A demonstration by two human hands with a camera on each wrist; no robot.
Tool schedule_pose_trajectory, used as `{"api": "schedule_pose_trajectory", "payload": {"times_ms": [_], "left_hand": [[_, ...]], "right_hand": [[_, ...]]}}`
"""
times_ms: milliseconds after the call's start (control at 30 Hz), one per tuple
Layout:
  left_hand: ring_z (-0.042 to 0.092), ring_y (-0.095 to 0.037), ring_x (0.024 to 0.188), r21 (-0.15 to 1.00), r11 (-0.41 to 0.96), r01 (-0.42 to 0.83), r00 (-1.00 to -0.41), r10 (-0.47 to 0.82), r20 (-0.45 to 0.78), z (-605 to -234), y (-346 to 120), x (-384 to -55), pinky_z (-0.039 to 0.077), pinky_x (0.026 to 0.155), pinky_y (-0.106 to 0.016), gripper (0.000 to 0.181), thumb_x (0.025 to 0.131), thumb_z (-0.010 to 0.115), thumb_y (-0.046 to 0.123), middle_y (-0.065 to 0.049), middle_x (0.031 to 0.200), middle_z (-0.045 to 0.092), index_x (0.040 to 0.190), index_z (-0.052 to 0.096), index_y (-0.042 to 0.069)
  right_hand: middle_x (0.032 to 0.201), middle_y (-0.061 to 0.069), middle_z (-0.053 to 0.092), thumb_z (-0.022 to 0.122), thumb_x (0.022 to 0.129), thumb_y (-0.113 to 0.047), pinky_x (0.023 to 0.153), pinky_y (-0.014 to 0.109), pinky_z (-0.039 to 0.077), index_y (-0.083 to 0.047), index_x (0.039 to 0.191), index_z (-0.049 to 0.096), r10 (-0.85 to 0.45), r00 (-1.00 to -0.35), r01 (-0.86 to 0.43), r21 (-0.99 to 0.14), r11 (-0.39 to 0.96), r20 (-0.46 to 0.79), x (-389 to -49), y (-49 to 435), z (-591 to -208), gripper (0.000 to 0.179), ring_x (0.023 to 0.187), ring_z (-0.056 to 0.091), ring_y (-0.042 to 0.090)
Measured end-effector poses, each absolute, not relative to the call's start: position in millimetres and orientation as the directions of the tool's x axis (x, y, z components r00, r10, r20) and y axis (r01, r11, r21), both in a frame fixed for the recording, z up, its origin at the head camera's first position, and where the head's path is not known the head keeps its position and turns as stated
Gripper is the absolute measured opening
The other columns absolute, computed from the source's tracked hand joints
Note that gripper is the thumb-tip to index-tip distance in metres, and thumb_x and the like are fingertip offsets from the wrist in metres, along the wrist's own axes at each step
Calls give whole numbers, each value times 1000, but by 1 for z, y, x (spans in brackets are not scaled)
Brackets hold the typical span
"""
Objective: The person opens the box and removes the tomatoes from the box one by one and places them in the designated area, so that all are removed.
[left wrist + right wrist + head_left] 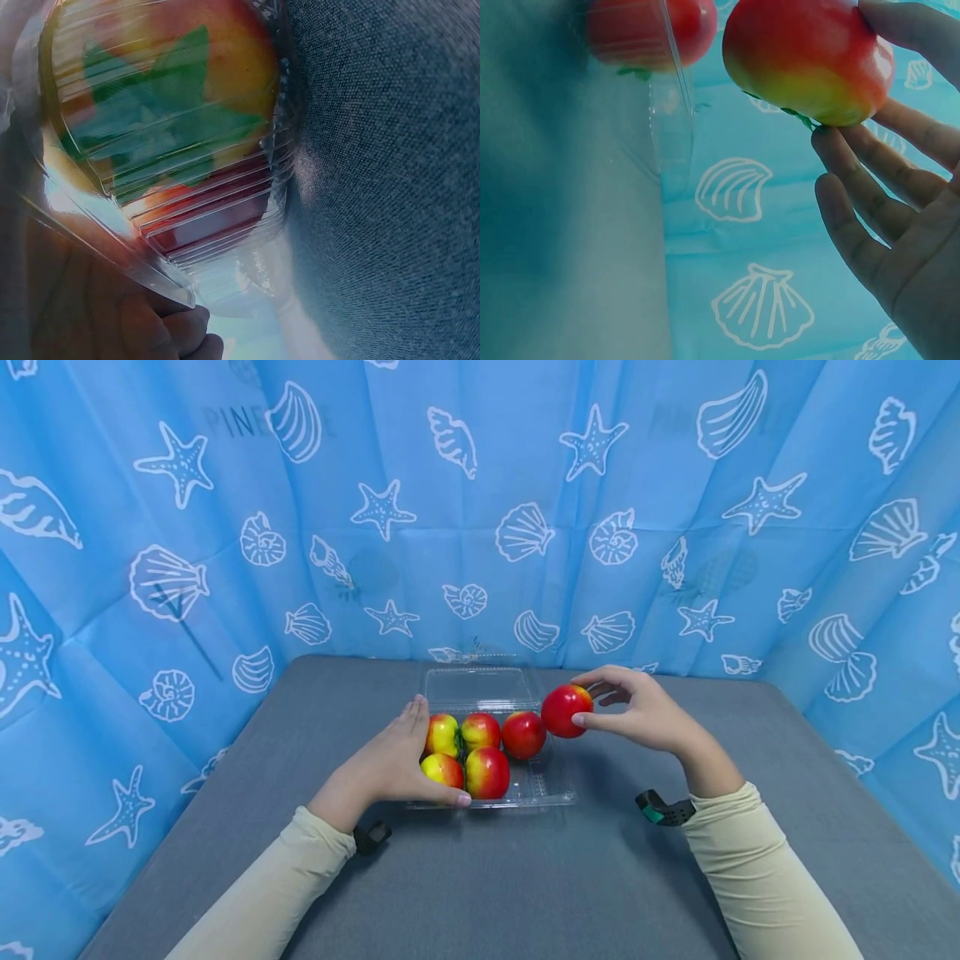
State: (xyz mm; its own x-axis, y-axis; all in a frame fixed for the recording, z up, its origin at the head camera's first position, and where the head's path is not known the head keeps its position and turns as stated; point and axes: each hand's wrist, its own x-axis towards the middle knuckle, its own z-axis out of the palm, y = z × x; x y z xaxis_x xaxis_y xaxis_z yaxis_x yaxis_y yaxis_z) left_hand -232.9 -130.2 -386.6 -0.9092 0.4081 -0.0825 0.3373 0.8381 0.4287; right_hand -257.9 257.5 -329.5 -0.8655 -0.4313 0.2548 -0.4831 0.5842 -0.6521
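Note:
My right hand (641,708) holds a red-and-yellow, tomato-like fruit (567,711) between thumb and fingers, at the right side of a clear plastic container (551,789). A green calyx shows on its underside in the right wrist view. At the container's left end, my left hand (397,760) grips the rim, its thumb along the front edge and its fingers toward the back. Several similar fruits lie inside, among them a red one (523,735) near the held fruit and a red-yellow one (487,772) at the front. Through the ribbed wall, the left wrist view shows one fruit's star-shaped green calyx (161,120).
The container's clear lid (480,687) stands open toward the back. A grey cloth (480,885) covers the table. Behind it hangs a blue curtain (465,552) printed with white shells and starfish. Black straps (663,810) are worn at both wrists.

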Motion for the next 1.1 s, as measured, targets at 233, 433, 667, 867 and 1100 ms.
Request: {"api": "schedule_pose_trajectory", "payload": {"times_ms": [233,433,667,867,1100], "left_hand": [[7,-37,167,433,834,342,-906,414,-83,-386,-130,-232,33,127,-62,154,64,74,92,-11,181,-4,172,2,9],[7,-36,167,434,834,340,-907,412,-82,-386,-130,-232,32,127,-62,154,64,74,92,-11,181,-4,172,2,9],[8,-36,167,428,837,340,-908,411,-82,-386,-130,-233,35,126,-62,153,64,74,92,-12,181,-2,172,3,9],[7,-36,167,429,837,340,-908,411,-82,-387,-130,-234,35,126,-62,153,64,73,92,-11,181,-3,172,2,9],[7,-36,167,429,837,341,-908,411,-81,-388,-131,-234,34,126,-62,153,64,73,92,-12,181,-2,172,2,9]], "right_hand": [[133,8,69,88,87,-24,90,20,57,-11,139,66,-373,-888,-453,-652,608,269,-260,262,-330,57,117,67,27],[132,11,70,85,91,-25,91,20,57,-9,138,67,-335,-896,-444,-643,625,292,-262,263,-332,54,116,66,28],[133,12,69,83,93,-26,90,16,54,-7,138,66,-294,-904,-427,-643,636,309,-267,266,-338,51,116,66,30],[134,13,69,83,93,-29,89,17,54,-7,137,67,-260,-913,-406,-639,653,314,-271,270,-342,52,116,66,31],[136,15,66,86,91,-27,98,54,58,-6,138,64,-229,-921,-386,-643,661,317,-273,272,-345,56,118,65,34]]}}
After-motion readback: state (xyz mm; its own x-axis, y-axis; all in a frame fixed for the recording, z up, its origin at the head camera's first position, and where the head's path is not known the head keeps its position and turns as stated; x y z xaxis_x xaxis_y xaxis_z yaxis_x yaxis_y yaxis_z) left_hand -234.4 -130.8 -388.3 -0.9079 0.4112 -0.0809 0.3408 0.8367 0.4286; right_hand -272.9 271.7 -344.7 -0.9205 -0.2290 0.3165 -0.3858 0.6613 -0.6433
